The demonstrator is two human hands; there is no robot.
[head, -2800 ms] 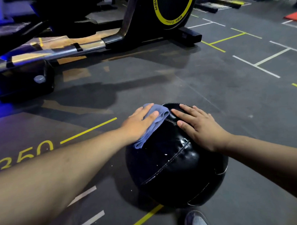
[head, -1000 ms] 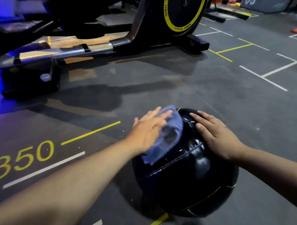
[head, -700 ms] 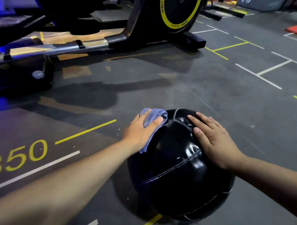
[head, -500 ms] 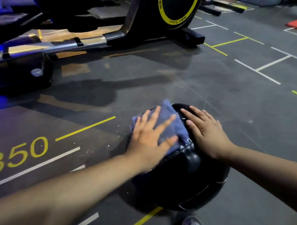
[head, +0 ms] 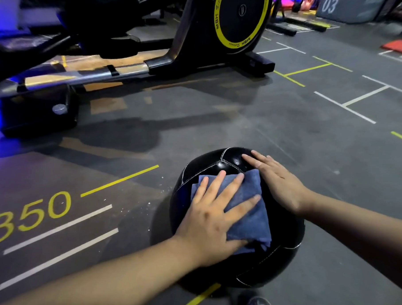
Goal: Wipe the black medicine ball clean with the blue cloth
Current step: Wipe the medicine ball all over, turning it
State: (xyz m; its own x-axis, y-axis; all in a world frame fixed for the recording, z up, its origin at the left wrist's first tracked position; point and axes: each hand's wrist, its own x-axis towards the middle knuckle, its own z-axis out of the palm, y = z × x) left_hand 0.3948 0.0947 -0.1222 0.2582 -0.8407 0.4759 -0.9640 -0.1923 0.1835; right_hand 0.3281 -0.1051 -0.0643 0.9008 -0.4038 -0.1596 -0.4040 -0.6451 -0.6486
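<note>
Cloth flat on the ball
Left hand (head: pixel 213 217) pressed the blue cloth (head: pixel 248 210) onto the black medicine ball (head: pixel 221 165) (fingers spread); right hand (head: pixel 279 185) rested open beside it.

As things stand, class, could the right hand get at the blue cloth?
Probably yes: the right hand lies flat on the black medicine ball beside the blue cloth, nothing between them, though the left hand presses on the cloth.

Cloth (head: pixel 251 221) lies on the ball (head: pixel 209 165) — left hand (head: pixel 212 216) atop it, right hand (head: pixel 279 185) beside.
</note>
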